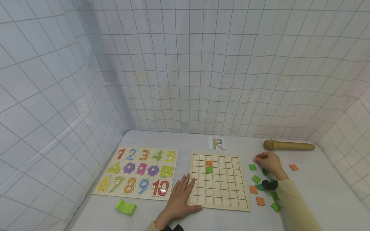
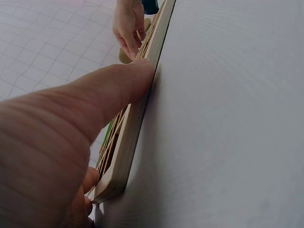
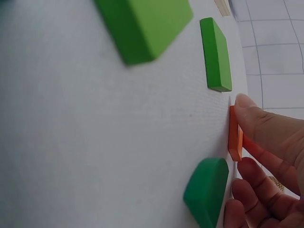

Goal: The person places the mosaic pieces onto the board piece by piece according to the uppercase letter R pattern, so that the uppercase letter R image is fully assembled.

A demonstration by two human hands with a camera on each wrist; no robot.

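Grid board [image 1: 224,185]; white table [image 1: 321,183]; checked walls [image 1: 219,70]

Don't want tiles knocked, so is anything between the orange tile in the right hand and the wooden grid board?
Nothing visible stands directly between the orange tile and the wooden grid board; a green square tile lies flat on the path's near side.

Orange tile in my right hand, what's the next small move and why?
Probably carry the orange tile to the grid board: your right hand pinches it, and the board is mostly bare, holding one orange square and one green square.
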